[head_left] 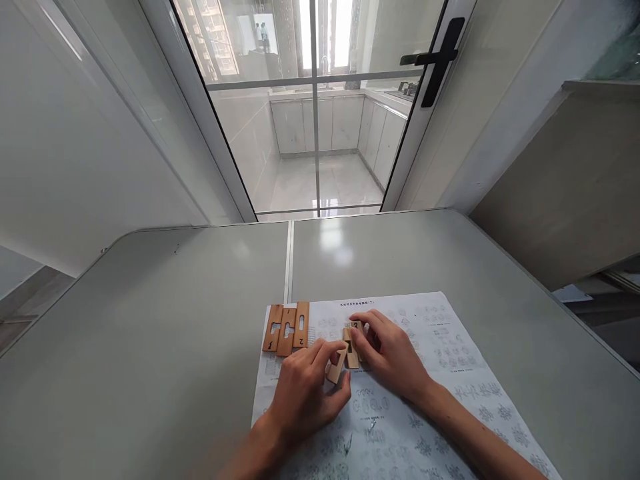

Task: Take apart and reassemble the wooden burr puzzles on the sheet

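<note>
Between the thumb and fingers of my left hand [311, 385] is a light wooden piece [336, 369], tilted above the printed paper [425, 313]. Just right of it, a notched wooden block [351, 353] stands on the sheet. My right hand [395, 350] closes round another light block marked 3 [357, 325], which touches the notched one; its lower part is hidden by my fingers. Left of my hands, at the sheet's top left corner, three darker slotted wooden pieces [286, 330] lie side by side, with numbers on them.
The paper lies on a grey table [175, 333] with a pale seam [289, 260] running away from me. Beyond the far edge is a glazed door [320, 133] with a black handle [437, 60]. A grey-brown panel [565, 173] stands at the right.
</note>
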`<state>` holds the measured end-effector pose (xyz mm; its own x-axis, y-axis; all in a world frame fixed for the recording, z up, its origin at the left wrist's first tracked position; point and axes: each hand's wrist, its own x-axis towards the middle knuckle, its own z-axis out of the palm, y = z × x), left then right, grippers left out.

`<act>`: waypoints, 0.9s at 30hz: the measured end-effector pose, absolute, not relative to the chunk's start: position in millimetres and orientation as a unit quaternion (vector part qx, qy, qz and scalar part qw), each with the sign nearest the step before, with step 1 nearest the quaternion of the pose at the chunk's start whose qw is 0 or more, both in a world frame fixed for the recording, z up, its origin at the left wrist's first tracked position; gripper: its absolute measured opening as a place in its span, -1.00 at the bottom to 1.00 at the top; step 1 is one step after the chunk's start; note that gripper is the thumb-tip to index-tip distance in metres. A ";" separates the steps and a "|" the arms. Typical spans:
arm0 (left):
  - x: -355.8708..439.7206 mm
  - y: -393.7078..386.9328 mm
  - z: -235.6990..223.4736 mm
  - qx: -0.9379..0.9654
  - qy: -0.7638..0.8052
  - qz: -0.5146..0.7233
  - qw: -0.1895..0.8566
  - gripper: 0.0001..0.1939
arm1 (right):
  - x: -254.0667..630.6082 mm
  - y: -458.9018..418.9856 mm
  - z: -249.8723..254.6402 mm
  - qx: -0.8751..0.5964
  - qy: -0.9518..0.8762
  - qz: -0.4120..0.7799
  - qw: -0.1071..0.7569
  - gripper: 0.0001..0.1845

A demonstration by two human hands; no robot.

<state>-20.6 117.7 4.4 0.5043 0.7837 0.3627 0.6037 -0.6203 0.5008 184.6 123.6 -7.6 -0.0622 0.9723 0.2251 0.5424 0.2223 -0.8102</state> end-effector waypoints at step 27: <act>-21.1 118.3 4.5 0.845 0.396 0.274 0.231 -0.30 | 185.4 122.7 -7.7 -0.546 -0.690 0.277 0.385 -0.80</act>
<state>-21.1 118.3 4.5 0.5357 0.7967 0.2796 0.5436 -0.5788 0.6078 185.4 122.7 -7.7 -0.1059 0.9676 0.2292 0.5403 0.2495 -0.8036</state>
